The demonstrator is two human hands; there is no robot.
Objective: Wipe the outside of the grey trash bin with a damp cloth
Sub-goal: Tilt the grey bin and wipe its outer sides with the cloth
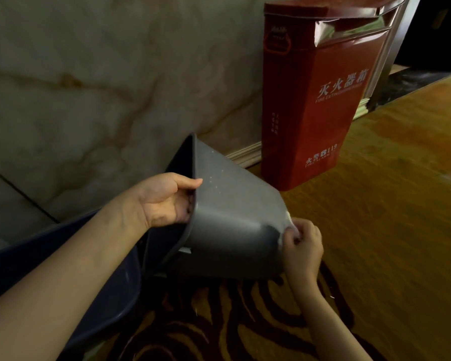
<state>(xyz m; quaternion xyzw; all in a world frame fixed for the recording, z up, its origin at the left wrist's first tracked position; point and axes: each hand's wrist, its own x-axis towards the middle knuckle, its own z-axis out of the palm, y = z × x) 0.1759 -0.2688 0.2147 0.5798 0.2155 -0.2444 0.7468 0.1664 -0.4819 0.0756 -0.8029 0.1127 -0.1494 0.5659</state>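
Your left hand [164, 199] is gripping the tilted grey bin [229, 225] at its rim; your right hand [301, 246] is pinching a white cloth [290, 222] against its base edge.

The bin [227, 217] lies tipped on its side before me, mouth to the left, base to the right, over the carpet [219, 321]. My left hand [164, 199] is at the mouth, thumb on the outer wall, fingers inside the rim. My right hand [302, 246] is at the base edge, pressing the cloth [288, 225] against it. A liner [110, 277] hangs from the mouth, under my left forearm. Behind the bin and to its right, a box [320, 100] stands upright against the wall [89, 87]. Right of the box and carpet lies the floor [401, 204].
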